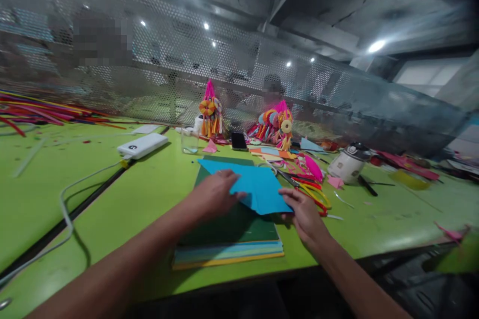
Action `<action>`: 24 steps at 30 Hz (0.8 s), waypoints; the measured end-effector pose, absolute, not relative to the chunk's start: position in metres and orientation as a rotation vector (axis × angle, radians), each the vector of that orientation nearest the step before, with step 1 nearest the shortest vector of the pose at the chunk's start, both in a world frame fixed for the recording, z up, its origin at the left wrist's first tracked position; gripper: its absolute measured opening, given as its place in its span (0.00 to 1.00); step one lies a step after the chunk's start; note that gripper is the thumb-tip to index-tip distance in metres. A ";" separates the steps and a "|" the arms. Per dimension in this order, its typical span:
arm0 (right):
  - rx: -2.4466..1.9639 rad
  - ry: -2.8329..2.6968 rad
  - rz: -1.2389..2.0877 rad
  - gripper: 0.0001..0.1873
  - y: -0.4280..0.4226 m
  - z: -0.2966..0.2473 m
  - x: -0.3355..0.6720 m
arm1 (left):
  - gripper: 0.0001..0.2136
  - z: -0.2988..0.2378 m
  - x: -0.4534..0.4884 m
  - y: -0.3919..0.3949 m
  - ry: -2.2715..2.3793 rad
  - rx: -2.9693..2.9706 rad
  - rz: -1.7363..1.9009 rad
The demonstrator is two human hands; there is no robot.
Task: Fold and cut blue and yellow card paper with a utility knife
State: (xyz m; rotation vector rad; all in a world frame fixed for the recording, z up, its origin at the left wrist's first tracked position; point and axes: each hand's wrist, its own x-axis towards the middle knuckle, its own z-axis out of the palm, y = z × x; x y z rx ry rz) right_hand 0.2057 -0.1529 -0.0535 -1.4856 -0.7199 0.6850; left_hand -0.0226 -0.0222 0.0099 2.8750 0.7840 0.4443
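A light blue paper sheet (258,184) lies partly folded on a stack of coloured paper (232,239) whose top sheet is dark green. My left hand (213,194) rests on the blue sheet's left part, fingers curled over its edge and pressing it down. My right hand (305,212) pinches the sheet's near right corner between thumb and fingers. Both forearms reach in from the bottom of the view.
Scissors with red and yellow handles (312,192) lie right of the sheet. A white power bank (142,145) with a cable, a glass (189,142), a black phone (238,140), tasselled paper ornaments (275,127), a white pot (350,163) and paper scraps crowd the green table (123,194). A mesh screen stands behind.
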 end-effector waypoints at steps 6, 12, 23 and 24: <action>-1.454 -0.988 0.902 0.16 -0.192 -0.040 0.138 | 0.36 -0.006 -0.021 -0.040 0.210 2.841 0.130; -1.469 -1.681 0.763 0.14 -0.199 -0.009 0.132 | 0.24 -0.001 -0.025 -0.036 0.272 2.871 0.078; -1.751 -1.889 -0.083 0.33 -0.163 -0.041 0.235 | 0.23 0.010 -0.052 -0.044 0.353 2.858 -0.013; -1.761 -1.912 -0.131 0.33 -0.161 -0.043 0.238 | 0.23 0.009 -0.056 -0.046 0.407 2.852 0.012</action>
